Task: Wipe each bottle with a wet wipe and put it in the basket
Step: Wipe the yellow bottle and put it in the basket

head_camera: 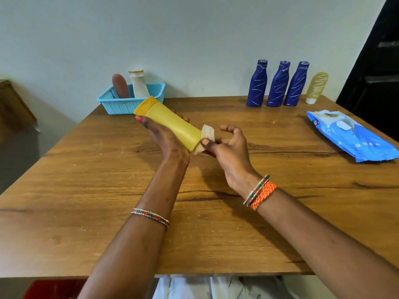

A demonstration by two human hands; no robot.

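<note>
My right fingers (pixel 207 143) only pinch the crumpled white wet wipe (pixel 207 134) at the yellow plastic bottle (pixel 172 124)'s base; left hand (pixel 159 134) grips the bottle, so the wipe could slip off.

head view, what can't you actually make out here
- Wipes pack: print too small and blurred; right frame edge clips it.
- Brown bottle and white bottle: lower parts hidden by the basket wall.
- Yellow bottle: far side hidden; left hand covers it.
</note>
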